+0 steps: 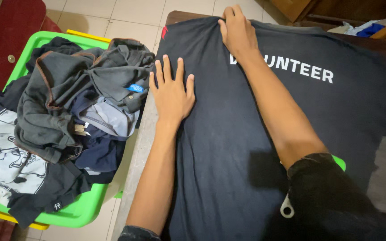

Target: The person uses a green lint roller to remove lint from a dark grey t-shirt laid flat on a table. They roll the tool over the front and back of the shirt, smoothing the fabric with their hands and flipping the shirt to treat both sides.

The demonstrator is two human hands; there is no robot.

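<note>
Dark navy cotton covers nearly the whole worktop (144,134): a T-shirt (228,147) spread flat with white lettering across it, its left side running along the worktop's left edge and its top reaching the far edge. Beside that left edge, down on the tiled floor (112,18), stands a green plastic basket (74,214) heaped with crumpled clothes (68,102), mostly grey and dark blue, with a white printed piece at its near side. My right hand (237,31) is at the far edge, fingers curled into the shirt's fabric; it looks like a pinch on the collar, though the hand hides the spot. My left hand (171,93) lies open and flat, fingers spread, pressing the shirt near the left edge.
</note>
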